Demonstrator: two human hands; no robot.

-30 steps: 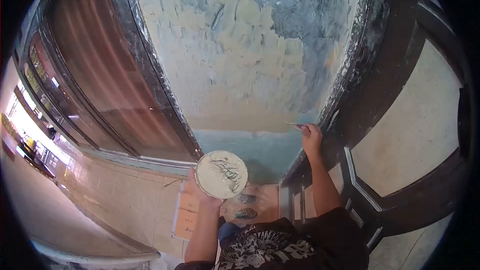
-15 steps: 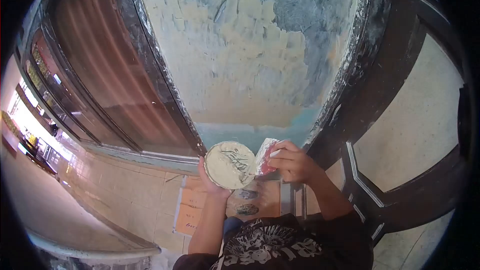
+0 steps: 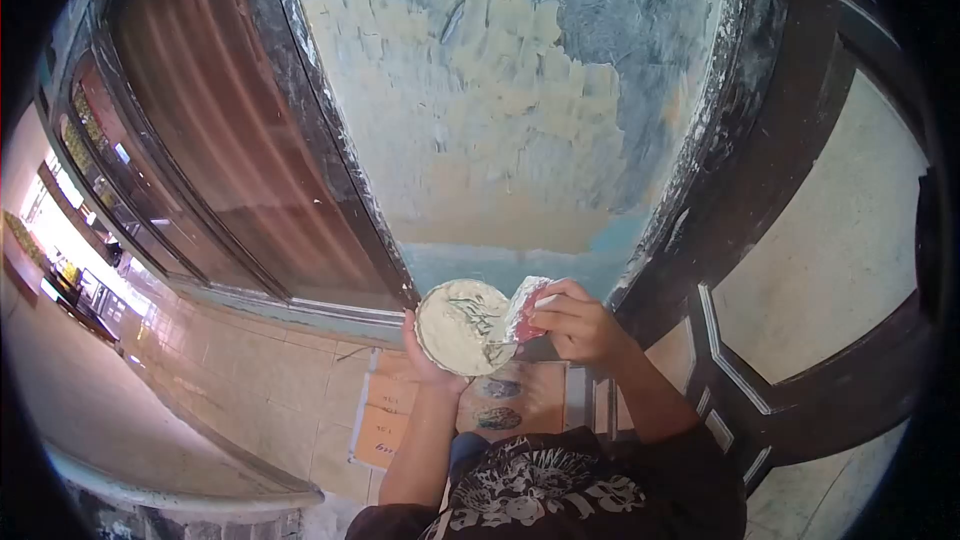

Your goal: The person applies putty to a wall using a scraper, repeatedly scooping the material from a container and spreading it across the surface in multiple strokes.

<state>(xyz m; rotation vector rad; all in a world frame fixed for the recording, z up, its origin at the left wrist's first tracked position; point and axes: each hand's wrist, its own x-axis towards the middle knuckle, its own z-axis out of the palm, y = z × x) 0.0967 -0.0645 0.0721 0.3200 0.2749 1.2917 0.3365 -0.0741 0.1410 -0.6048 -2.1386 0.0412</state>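
Head view looks down along a wall panel (image 3: 500, 110) coated in rough, cream-coloured putty laid on in overlapping strokes, with blue-grey patches showing through at the upper right and a smooth teal band along its lower edge. The left hand (image 3: 425, 360) cups a round, shallow plate (image 3: 462, 327) from beneath, fingers closed on its rim; the plate is thickly smeared with pale, wet-looking putty, scored by dark scrape marks near its middle. The right hand (image 3: 578, 325) is clamped on a flat putty scraper with a red handle (image 3: 524, 311), whose blade is caked in the same pale paste and rests against the right edge of the plate. Both hands sit close together, just below the teal band. Dark, glossy frame mouldings (image 3: 700, 180) speckled with white spatter border the panel on the right, and a dark curved frame runs down the left side beside a reddish-brown shutter surface (image 3: 210, 140). Below, pale square floor tiles (image 3: 250, 380) and flattened brown cardboard (image 3: 385, 420) lie by the person's black printed shirt (image 3: 540, 490).
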